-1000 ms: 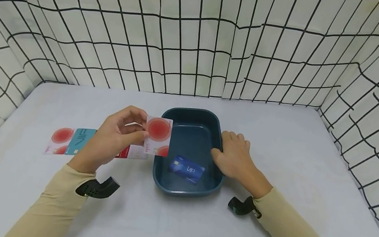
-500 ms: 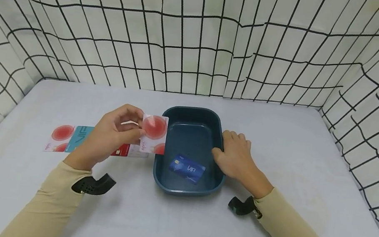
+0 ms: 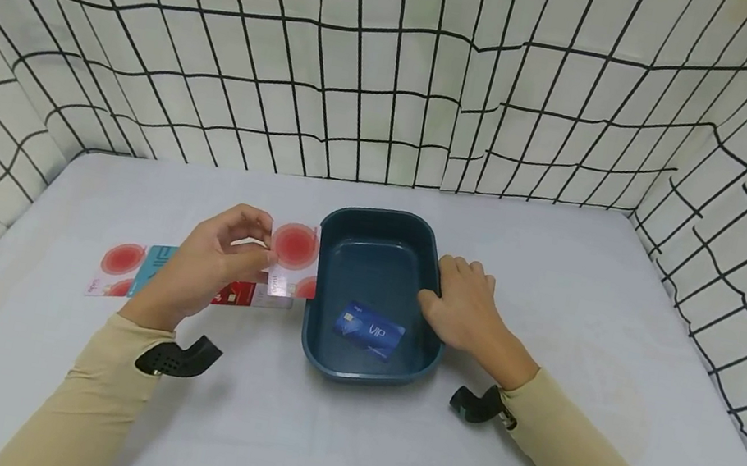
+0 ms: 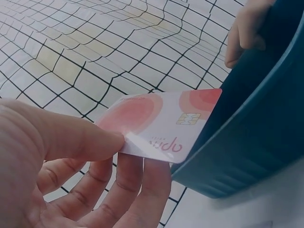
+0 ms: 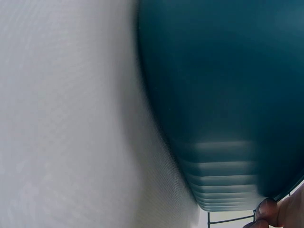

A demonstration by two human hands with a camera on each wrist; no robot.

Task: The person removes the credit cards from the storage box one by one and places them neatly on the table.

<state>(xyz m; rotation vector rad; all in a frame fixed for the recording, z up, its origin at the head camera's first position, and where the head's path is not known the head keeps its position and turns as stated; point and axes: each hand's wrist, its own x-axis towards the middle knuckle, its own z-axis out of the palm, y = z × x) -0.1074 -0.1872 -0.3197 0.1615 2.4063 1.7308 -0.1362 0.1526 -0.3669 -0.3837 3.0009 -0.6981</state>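
Note:
My left hand [image 3: 211,263] pinches a white card with red circles [image 3: 294,257] by its left end, just left of the dark teal tub [image 3: 382,226]. In the left wrist view the card [image 4: 164,124] lies between thumb and fingers [image 4: 142,180], its chip end against the tub's outer wall [image 4: 256,142]. A blue VIP card [image 3: 369,330] lies flat inside the tub. My right hand [image 3: 461,307] grips the tub's right rim, thumb inside. The right wrist view shows only the tub's outer wall [image 5: 218,95] and the table.
A row of cards lies on the grey table left of the tub: a red-circle card [image 3: 115,269], a teal VIP card [image 3: 150,269] and a red one [image 3: 243,293] partly under my hand. Grid-patterned cloth walls [image 3: 403,63] close in the table on three sides.
My left hand has drawn the red-circle card leftward, from over the tub's left rim to just outside it. The right hand and the blue card have not moved.

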